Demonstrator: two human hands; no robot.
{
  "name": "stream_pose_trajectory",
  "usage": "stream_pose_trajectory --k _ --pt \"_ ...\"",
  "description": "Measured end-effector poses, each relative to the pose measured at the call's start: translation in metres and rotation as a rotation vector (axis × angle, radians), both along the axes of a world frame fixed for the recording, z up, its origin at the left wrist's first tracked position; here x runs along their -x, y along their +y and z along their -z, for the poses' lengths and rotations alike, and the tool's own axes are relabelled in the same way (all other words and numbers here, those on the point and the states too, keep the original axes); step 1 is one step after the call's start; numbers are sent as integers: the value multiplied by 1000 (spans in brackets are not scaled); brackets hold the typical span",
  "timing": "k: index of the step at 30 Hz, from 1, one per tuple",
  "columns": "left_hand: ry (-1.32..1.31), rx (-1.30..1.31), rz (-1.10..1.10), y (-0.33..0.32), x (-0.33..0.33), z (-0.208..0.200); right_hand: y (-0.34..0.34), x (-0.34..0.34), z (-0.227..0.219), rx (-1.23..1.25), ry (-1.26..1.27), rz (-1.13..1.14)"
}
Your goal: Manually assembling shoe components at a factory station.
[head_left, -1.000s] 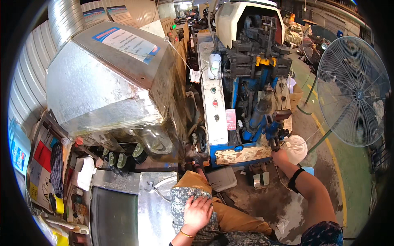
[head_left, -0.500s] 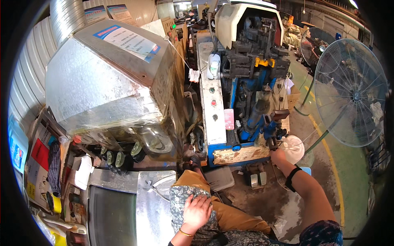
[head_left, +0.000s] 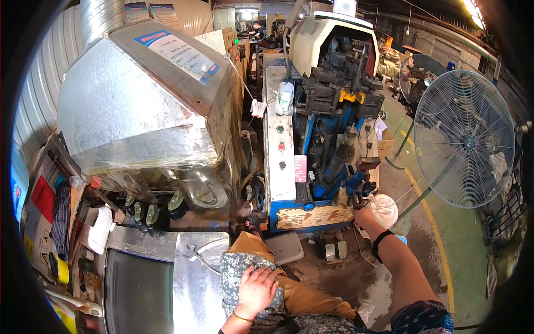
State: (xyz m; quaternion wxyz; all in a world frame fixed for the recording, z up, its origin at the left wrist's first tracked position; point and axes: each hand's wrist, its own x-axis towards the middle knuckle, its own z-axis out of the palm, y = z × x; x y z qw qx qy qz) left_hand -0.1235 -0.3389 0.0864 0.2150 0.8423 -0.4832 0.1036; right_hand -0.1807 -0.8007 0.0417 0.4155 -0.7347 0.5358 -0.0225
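right fingers [head_left: 361,212]: partly hidden | metal duct [head_left: 103,15]: top cut off

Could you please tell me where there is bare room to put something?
The metal plate looks bare in its near half, between the dark belt and the floral cloth under the left hand. Green floor shows right of the yellow line. It is crowded around the right hand, by the blue machine and white bucket, and among the shoes beneath the metal hood.
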Motion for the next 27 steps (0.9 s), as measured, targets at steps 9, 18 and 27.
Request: stream_pose_trajectory --k 9,18,27 --pt "1 -19 -5 -4 -2 2 -7 0 8 -8 -67 11" --pt "24 -42 -18 -9 0 -7 -11 4 13 -88 -101 42" --pt "3 -56 -24 -8 0 -5 -7 2 8 -126 -119 39"
